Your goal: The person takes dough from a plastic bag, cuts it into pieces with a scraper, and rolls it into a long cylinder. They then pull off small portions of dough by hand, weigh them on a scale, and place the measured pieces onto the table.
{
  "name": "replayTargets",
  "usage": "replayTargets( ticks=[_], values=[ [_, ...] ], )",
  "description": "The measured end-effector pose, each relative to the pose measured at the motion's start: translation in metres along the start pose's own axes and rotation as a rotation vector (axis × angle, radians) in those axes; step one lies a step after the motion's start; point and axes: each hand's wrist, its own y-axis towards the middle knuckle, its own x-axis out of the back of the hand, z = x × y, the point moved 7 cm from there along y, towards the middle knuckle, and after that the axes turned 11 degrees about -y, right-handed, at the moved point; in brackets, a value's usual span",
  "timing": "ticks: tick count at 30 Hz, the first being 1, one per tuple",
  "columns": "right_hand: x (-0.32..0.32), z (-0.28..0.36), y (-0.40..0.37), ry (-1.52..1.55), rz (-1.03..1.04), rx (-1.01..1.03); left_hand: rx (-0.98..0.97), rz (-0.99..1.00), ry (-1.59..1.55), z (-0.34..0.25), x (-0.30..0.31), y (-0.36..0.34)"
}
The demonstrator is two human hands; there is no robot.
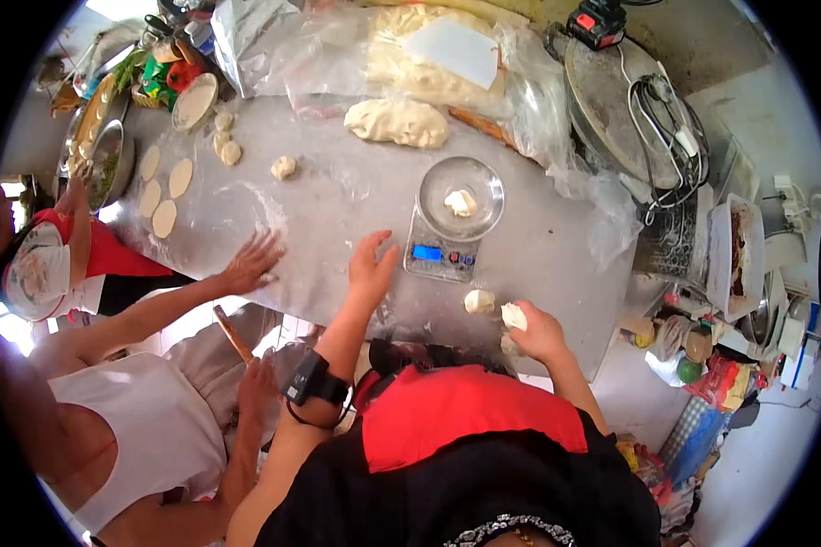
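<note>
My left hand (371,266) is held over the table just left of the kitchen scale (420,270), fingers apart and nothing in them. On that scale sits a round metal bowl (436,211) with a small lump of dough (461,202) inside. Near the table's front edge, my right hand (540,334) grips a piece of dough (514,316) between thumb and fingers. One dough lump (479,301) lies to its left, and another (510,345) shows partly beneath the hand. Behind the scale rests a long log of dough (396,124).
At left, a co-worker's hand (254,262) is over the table; their other hand (258,387) holds a rolling pin (233,335). Flat dough rounds (164,219) and small dough balls (231,152) lie beyond. Plastic-wrapped dough (429,77) and a wooden stick (482,125) are at the back.
</note>
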Motion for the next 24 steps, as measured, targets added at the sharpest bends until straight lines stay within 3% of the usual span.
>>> replayTargets(
  ticks=[6,9,12,18,24],
  values=[
    [-0.008,-0.006,0.007,-0.041,0.062,-0.003,0.034,0.022,0.001,-0.039,-0.005,0.012],
    [0.003,-0.005,0.010,0.008,-0.020,-0.076,0.052,0.027,-0.033,-0.055,-0.010,0.020],
    [0.004,-0.010,0.015,0.040,-0.089,-0.082,-0.097,-0.017,-0.030,-0.069,-0.017,0.029],
    [0.009,-0.010,0.020,0.046,-0.115,-0.107,-0.115,0.010,-0.052,-0.075,-0.033,0.043],
    [0.028,-0.010,0.017,-0.065,-0.447,-0.053,-0.005,0.177,-0.060,-0.083,-0.051,0.055]
  ],
)
